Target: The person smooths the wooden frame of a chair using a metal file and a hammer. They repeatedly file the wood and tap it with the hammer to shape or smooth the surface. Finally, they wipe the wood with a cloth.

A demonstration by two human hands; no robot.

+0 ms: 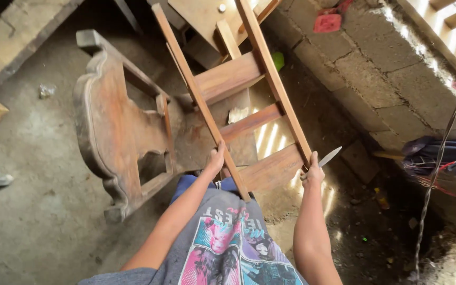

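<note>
A wooden ladder-like frame (238,79) with two long rails and flat cross slats leans up toward me. My left hand (215,158) grips its left rail near the lower end. Around the right rail my right hand (312,173) is closed, and it also holds a thin pale blade-like tool (329,156) that points up and right. The frame's lower end rests against my lap.
A carved brown chair back (113,124) lies on the dusty concrete floor to the left. A grey block wall (376,68) runs along the right with a red object (327,22) on top. Dark cloth (439,153) and a twisted metal rod (439,158) are at the right.
</note>
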